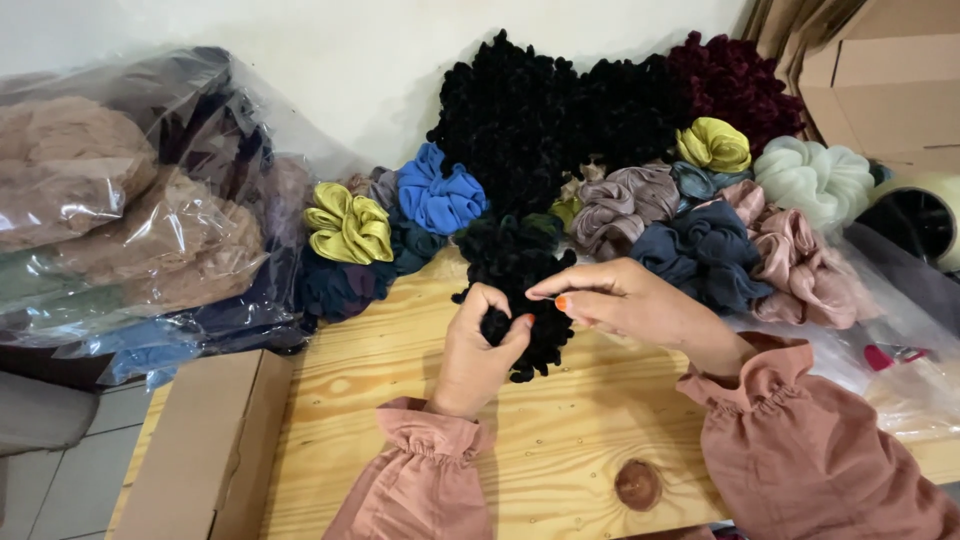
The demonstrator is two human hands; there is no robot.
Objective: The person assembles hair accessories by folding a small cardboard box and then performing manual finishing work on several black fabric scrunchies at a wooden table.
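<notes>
**Both hands on black scrunchie at centre of frame**

Far left: clear plastic bags point(130, 220) stacked against the wall, filled with brown, dark and blue fabric pieces. Below them, lower left, a cardboard box point(205, 450) stands beside the wooden table point(560, 440).

Left of centre, at the table's back edge: a yellow-green scrunchie point(348, 225) lies on darker ones, with a blue scrunchie point(440, 195) just beside it on the right.

Centre: the left hand point(478, 350) is closed around the black scrunchie point(520, 300), thumb and fingers curled tight on its lower left part. The scrunchie is held just above the table, in front of the pile. The right hand point(630, 305) comes in from the right; its thumb and forefinger are pinched together at the scrunchie's right edge, the other fingers loosely bent. Whether something thin sits in that pinch, I cannot tell. Both wrists wear gathered pink sleeves point(800, 450).

Upper centre: a heap of black scrunchies point(540, 120) against the wall, a maroon one point(735, 85) at its right.

Right of centre: mauve, navy point(705, 255) and dusty-pink scrunchies, a second yellow-green one, and a pale mint one point(815, 180).

Upper right: cardboard boxes point(880, 80).
</notes>
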